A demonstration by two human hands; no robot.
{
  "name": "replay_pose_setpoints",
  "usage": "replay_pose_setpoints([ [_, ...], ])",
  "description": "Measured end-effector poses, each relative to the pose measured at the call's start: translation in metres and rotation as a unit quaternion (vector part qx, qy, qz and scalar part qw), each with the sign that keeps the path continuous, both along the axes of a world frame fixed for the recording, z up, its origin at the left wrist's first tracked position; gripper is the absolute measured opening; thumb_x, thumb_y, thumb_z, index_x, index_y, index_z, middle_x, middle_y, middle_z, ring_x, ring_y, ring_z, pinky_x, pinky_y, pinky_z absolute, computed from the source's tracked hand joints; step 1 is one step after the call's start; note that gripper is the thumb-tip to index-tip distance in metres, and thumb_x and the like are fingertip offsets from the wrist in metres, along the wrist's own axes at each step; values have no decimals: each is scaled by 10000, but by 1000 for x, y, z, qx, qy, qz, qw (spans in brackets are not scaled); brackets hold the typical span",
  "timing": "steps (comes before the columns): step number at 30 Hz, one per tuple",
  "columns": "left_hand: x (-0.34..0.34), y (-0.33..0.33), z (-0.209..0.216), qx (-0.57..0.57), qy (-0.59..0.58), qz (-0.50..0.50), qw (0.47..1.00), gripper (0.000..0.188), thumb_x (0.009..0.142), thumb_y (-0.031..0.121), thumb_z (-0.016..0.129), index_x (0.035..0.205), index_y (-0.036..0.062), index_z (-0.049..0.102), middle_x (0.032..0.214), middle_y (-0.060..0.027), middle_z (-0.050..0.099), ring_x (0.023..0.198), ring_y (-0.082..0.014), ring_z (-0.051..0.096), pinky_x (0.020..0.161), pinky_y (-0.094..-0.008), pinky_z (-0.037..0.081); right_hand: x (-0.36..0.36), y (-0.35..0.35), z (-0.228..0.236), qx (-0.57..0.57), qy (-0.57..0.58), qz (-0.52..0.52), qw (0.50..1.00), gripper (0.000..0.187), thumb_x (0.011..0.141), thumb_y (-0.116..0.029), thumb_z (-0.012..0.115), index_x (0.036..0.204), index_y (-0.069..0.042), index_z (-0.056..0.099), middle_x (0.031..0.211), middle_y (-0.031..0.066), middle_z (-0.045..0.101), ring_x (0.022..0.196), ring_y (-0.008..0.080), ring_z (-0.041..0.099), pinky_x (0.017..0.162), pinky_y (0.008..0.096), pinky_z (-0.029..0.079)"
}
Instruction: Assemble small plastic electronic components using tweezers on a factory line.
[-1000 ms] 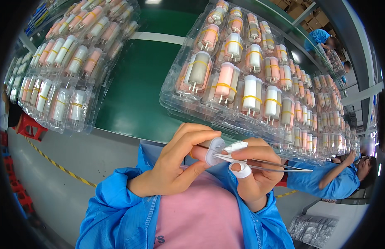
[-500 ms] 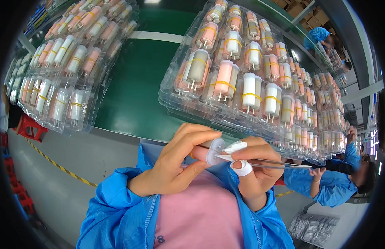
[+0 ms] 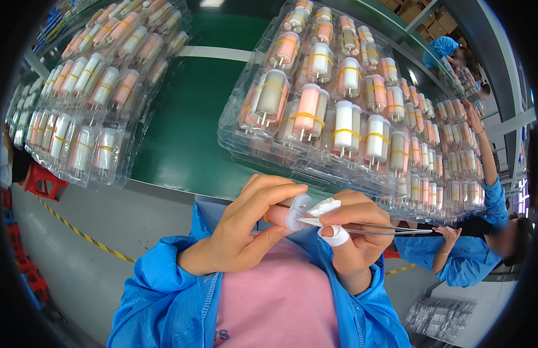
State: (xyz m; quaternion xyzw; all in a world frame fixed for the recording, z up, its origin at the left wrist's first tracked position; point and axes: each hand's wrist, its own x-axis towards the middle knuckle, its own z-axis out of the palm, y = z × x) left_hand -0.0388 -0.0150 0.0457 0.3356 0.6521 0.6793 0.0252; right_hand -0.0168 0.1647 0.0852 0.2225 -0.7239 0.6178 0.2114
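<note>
My left hand point(image 3: 245, 223) is closed around a pair of cylinders point(image 3: 299, 212), one pink and one greyish. Their pale joined end cap faces right, and the fingers hide most of their length. In my right hand point(image 3: 361, 229) is a pair of metal tweezers point(image 3: 390, 231), its pointed tip against or very near the end cap; contact is too fine to tell. A white wrapping point(image 3: 327, 207) covers a fingertip of the right hand, and a white band point(image 3: 338, 236) rings its thumb.
Stacked clear plastic trays point(image 3: 245, 139) with banded pink, white and grey cylinders stand beyond my hands on the green table point(image 3: 185, 133). More trays point(image 3: 95, 174) stand at the left. A co-worker point(image 3: 472, 249) in blue is at the right, an arm over the trays. Red stools point(image 3: 42, 181) stand lower left.
The co-worker at the right has stretched an arm farther out over the trays. My hands hold nearly the same pose, with the tweezers' tip still at the end cap.
</note>
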Motion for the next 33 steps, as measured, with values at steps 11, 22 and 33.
replay_pose_setpoints([
  [11, -2, 1, 6, -35, 60, 52, 996, 477, 725, -26, 640, 1187, -34, 522, 1103, -179, 527, 967, -295, 510, 831, -354, 422, 1, -2, 10, 99, -4, -22, 995, 178, 670, 11, 728, 838, -18, 676, 801, 118, 667, 651, 222, 639, 554, 274, 492],
  [22, -2, 0, 4, 39, -44, -7, 998, 466, 777, -64, 578, 1228, -57, 463, 1178, -177, 485, 1069, -228, 508, 903, -326, 416, 3, -7, 15, 4, -75, -27, 997, 181, 685, 15, 730, 860, 9, 682, 823, 132, 656, 679, 190, 628, 581, 259, 494],
  [33, -3, 0, -1, 66, -75, -53, 994, 461, 832, 15, 600, 1255, -62, 433, 1205, -170, 463, 1107, -211, 494, 937, -313, 402, 5, -6, 16, 54, -40, -36, 997, 210, 660, 10, 763, 856, -4, 690, 822, 122, 664, 696, 205, 636, 580, 266, 497],
])
